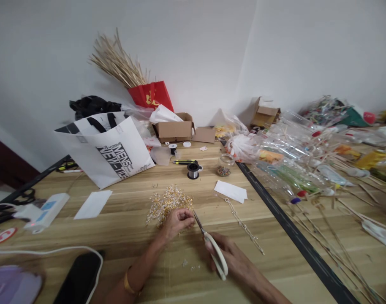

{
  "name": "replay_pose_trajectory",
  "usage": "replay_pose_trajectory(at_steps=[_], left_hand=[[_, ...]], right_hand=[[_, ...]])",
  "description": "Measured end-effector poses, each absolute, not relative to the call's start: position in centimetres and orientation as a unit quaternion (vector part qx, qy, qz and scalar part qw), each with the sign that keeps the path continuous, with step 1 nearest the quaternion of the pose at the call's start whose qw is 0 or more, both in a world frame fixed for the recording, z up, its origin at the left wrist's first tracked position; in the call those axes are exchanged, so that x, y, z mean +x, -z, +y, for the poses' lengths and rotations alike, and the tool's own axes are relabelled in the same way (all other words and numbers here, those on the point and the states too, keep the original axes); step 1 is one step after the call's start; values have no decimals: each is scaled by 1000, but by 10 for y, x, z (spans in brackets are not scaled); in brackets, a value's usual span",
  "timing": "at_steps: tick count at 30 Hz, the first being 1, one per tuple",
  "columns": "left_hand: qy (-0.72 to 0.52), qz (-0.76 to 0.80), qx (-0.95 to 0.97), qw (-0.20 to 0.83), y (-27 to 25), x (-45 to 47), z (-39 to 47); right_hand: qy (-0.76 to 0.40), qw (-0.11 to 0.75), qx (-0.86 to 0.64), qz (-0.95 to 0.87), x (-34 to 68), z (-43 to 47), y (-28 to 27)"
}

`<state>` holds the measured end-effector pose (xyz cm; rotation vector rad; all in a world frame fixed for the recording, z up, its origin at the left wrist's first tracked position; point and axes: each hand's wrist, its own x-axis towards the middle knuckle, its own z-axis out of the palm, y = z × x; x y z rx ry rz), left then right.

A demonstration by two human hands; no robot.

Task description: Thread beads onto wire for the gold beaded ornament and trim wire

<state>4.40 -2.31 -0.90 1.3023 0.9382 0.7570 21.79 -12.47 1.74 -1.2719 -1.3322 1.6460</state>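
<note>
- Left hand (178, 222): fingers pinched closed on the near edge of the gold beaded cluster (168, 204), which lies on the wooden table (132, 219) at table centre.
- Right hand (235, 259): fingers wrapped through the white handles of the scissors (212, 245); blades point toward 11 o'clock, tips just beside the left hand.
- Wire spool (193, 170): 12 o'clock of the cluster, well apart.
- Bead chain (243, 226): 3 o'clock of the scissors.

Both forearms are bare, sleeveless, with a yellow-gold bangle (128, 283) around the left wrist.
</note>
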Motion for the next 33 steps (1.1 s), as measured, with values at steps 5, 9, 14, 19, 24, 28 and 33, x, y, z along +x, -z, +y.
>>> replay_pose_trajectory(at_steps=[5,9,14,19,24,28,33], left_hand=[[-331,404,579,625,12,44,-23],[-331,399,578,630,13,44,-23],[-327,407,568,637,13,44,-23],[-323,408,566,639,10,45,-24],[-315,413,569,638,9,45,-24],[-309,422,578,627,10,45,-25],[-315,434,580,613,9,42,-23]], right_hand=[[-626,337,-486,-508,213,-124,-17],[-629,336,-491,-500,211,-123,-13],[-636,342,-487,-492,210,-123,-10],[-636,334,-502,-481,209,-124,-12],[-636,321,-509,-483,211,-125,-13],[-614,297,-517,-517,218,-125,-10],[-480,235,-541,-650,235,-131,-17]])
